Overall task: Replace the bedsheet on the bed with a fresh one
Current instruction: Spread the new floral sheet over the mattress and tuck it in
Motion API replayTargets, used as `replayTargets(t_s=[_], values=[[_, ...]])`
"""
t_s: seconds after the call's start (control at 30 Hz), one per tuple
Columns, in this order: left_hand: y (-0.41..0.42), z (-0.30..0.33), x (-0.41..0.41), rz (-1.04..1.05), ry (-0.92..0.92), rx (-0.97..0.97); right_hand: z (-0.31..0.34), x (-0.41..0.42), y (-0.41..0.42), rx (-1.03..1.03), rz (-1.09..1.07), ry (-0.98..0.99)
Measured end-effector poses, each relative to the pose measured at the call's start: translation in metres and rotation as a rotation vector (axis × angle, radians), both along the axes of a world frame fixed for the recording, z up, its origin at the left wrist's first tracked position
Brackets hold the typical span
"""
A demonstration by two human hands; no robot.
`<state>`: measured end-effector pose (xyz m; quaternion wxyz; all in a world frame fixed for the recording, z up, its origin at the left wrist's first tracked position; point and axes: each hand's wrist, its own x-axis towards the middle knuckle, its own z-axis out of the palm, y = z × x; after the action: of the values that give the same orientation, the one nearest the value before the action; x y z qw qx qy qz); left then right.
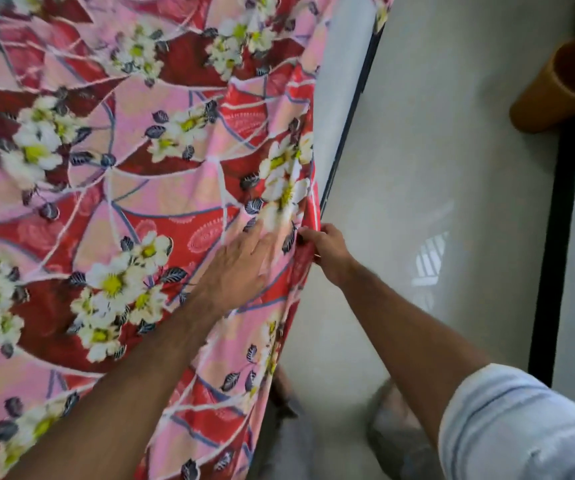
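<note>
A red and pink bedsheet (133, 188) printed with white flowers covers the bed across the left and middle of the head view. Its right edge drapes down the bed's side. My left hand (244, 268) lies flat on the sheet near that edge, fingers straight and spread. My right hand (327, 251) grips the sheet's hanging edge at the bed's side, fingers curled round the fabric. The mattress beneath is hidden by the sheet.
A pale glossy floor (435, 188) runs along the bed's right side, with a dark strip (556, 237) crossing it. A brown cylindrical container (563, 84) stands at the upper right. My legs and feet (393, 431) are on the floor beside the bed.
</note>
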<state>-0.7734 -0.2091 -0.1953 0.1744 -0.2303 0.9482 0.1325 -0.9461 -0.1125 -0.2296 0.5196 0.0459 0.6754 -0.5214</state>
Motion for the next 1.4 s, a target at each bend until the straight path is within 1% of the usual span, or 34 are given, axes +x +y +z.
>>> replayTargets(t_s=[0.1,0.17,0.23,0.3,0.4,0.47,0.57,0.67,0.7,0.73,0.83,0.87,0.93,1.0,1.07,1.17,1.23,1.3,1.4], values=[[-0.019,-0.001,0.003,-0.013,-0.005,0.047,0.019,-0.030,-0.021,-0.090,0.075,-0.152],[-0.026,-0.004,-0.005,0.000,0.018,0.075,0.028,-0.052,-0.034,-0.202,0.125,-0.274],[-0.036,-0.005,-0.019,0.058,0.045,0.105,0.034,-0.075,-0.048,-0.283,0.104,-0.322],[-0.049,-0.007,-0.037,0.092,0.039,0.110,0.041,-0.102,-0.064,-0.349,0.047,-0.321],[-0.066,-0.008,-0.060,0.109,-0.009,0.048,0.045,-0.152,-0.084,-0.435,-0.054,-0.310],[-0.078,-0.006,-0.080,0.126,-0.060,0.012,0.041,-0.195,-0.087,-0.438,-0.116,-0.262],[-0.099,-0.001,-0.126,0.144,-0.152,0.014,0.030,-0.259,-0.076,-0.445,-0.161,-0.182],[-0.120,0.006,-0.174,0.080,-0.142,-0.034,0.015,-0.301,-0.059,-0.391,-0.168,-0.124],[-0.127,0.007,-0.191,0.044,-0.148,-0.061,0.014,-0.313,-0.054,-0.380,-0.184,-0.139],[-0.135,0.008,-0.211,0.030,-0.146,-0.072,0.014,-0.327,-0.049,-0.391,-0.210,-0.176],[-0.159,0.014,-0.271,0.077,-0.106,-0.018,0.024,-0.358,-0.041,-0.560,-0.247,-0.441],[-0.166,0.016,-0.292,0.102,-0.086,0.008,0.028,-0.366,-0.043,-0.562,-0.229,-0.517],[-0.183,0.017,-0.331,0.145,-0.051,0.051,0.026,-0.382,-0.058,-0.452,-0.112,-0.571],[-0.201,0.016,-0.364,0.189,0.009,0.077,0.024,-0.391,-0.083,-0.324,0.038,-0.583],[-0.220,0.016,-0.396,0.258,0.098,0.122,0.026,-0.401,-0.112,-0.263,0.112,-0.551],[-0.251,0.019,-0.448,0.313,0.265,0.163,0.036,-0.424,-0.159,-0.266,0.146,-0.522],[-0.279,0.021,-0.487,0.310,0.324,0.172,0.044,-0.447,-0.192,-0.267,0.133,-0.530],[-0.308,0.017,-0.524,0.333,0.333,0.202,0.047,-0.471,-0.219,-0.298,0.146,-0.562],[-0.351,0.007,-0.567,0.453,0.285,0.246,0.045,-0.502,-0.255,-0.289,0.176,-0.620]])
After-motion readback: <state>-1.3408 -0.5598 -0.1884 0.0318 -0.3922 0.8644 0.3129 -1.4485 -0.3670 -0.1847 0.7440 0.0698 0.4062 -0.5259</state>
